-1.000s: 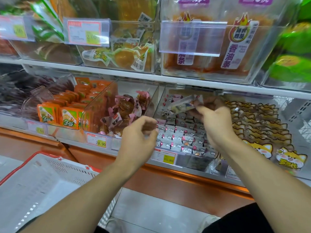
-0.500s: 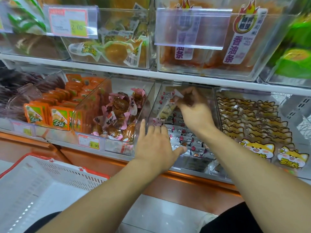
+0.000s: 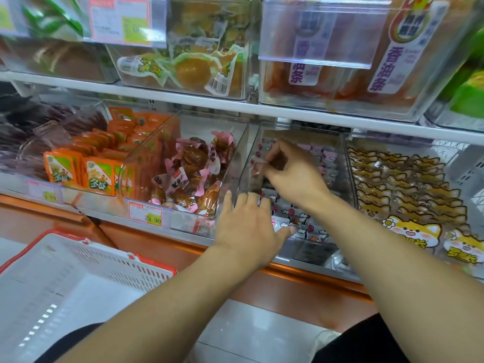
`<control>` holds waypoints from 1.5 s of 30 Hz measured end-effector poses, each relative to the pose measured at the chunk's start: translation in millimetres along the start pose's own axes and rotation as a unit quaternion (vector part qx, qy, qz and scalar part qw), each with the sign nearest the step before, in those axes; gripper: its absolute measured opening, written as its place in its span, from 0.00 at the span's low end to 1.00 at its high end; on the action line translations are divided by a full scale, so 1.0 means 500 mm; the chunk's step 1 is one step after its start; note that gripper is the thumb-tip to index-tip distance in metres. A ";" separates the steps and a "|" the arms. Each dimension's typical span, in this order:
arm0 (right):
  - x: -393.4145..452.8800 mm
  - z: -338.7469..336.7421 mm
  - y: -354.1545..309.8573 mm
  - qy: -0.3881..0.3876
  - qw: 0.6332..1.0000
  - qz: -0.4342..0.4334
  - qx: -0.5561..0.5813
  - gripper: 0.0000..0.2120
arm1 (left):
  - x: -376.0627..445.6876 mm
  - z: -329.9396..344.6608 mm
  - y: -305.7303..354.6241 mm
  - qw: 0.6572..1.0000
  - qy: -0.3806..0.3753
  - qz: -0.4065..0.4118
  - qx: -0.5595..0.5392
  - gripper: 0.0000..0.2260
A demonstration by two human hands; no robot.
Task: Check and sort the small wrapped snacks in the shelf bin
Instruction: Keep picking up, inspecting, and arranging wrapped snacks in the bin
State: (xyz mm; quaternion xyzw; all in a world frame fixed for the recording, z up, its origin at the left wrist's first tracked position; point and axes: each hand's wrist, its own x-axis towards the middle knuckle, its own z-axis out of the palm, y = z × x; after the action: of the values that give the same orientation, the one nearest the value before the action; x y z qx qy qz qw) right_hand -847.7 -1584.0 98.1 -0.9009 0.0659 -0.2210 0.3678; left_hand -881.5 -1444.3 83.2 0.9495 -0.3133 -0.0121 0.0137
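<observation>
A clear shelf bin on the lower shelf holds rows of small white wrapped snacks with red and cloud prints. My right hand reaches into the bin's left side and pinches one small wrapped snack between thumb and fingers, just above the rows. My left hand lies flat with straight fingers at the bin's front left corner, its fingertips touching the front snacks.
Left of the bin stand a bin of pink-wrapped brown snacks and orange packets. Right of it lie cat-print packs. The upper shelf overhangs closely. A white, red-rimmed basket sits at lower left.
My right hand has dropped lower into the bin's left side with the snack. My left hand moved from a raised, curled pose to lying flat at the bin's front.
</observation>
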 end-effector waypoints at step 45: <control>-0.123 -0.095 -0.053 -0.004 0.759 0.301 0.577 0.10 | -0.052 -0.052 -0.114 0.674 0.113 -0.107 -0.722 0.11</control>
State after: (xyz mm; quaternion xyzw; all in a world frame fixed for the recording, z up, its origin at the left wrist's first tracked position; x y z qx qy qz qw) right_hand -924.9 -1577.6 125.0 -0.4528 0.1922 -0.0912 0.8658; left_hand -867.6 -1382.8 107.6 0.6648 -0.0989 -0.1282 0.7292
